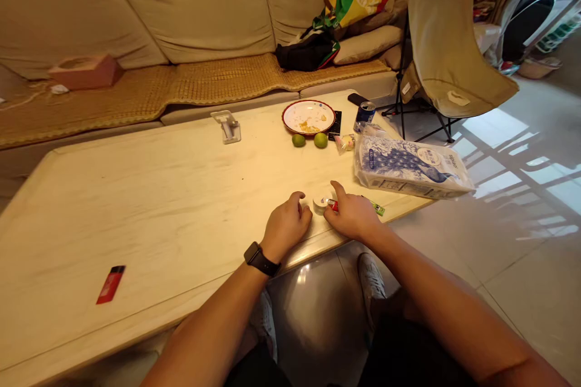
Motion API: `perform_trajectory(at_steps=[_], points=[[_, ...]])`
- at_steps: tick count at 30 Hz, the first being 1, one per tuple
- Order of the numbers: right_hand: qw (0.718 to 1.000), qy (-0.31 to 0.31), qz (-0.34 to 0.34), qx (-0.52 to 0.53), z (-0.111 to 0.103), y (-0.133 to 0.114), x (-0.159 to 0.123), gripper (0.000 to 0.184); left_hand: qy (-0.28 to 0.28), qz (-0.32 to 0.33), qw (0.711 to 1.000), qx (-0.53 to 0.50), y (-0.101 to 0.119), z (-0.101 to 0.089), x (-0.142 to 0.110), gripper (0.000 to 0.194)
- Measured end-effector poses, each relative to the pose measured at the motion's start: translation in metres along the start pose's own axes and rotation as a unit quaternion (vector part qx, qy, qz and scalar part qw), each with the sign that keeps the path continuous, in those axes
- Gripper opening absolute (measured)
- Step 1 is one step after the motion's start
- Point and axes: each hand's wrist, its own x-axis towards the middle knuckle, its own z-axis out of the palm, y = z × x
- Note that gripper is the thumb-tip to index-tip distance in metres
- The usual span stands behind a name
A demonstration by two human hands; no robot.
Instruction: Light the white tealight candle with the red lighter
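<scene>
My left hand (288, 219), with a black watch on the wrist, rests by the near table edge. Its thumb and index finger are apart, with nothing visible between them. Just right of it sits a small white round thing (320, 202), like a roll of tape. My right hand (353, 211) is at its other side, index finger raised and the other fingers curled. A small red thing with a pale tip (333, 205) pokes out between thumb and index finger. Beyond that hand shows a green printed strip (377, 208), partly hidden.
On the pale table (181, 205) lie a red lighter (111, 285), a white folding stand (227, 127), a red-rimmed plate (295, 118), two green limes (320, 141), a drink can (364, 113) and a peacock-printed tissue pack (408, 163). A sofa (190, 6) and folding chair (454, 42) stand behind.
</scene>
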Motion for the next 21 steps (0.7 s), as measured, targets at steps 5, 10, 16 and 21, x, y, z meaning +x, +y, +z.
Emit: perform_trajectory(at_steps=[5, 10, 16, 21], points=[[1.0, 0.004, 0.003, 0.009, 0.001, -0.002, 0.002, 0.074, -0.003, -0.015, 1.0, -0.007, 0.0, 0.0, 0.001, 0.035], [0.999, 0.011, 0.015, 0.028, 0.002, -0.001, 0.001, 0.082, -0.009, -0.023, 1.0, -0.015, 0.001, -0.001, 0.001, 0.036], [0.999, 0.016, 0.02, 0.02, 0.002, 0.011, -0.002, 0.082, 0.0, -0.021, 1.0, -0.013, 0.001, -0.002, 0.002, 0.036], [0.999, 0.022, 0.023, 0.019, 0.002, 0.022, -0.004, 0.077, 0.002, -0.02, 1.0, -0.014, 0.001, -0.001, 0.002, 0.036]])
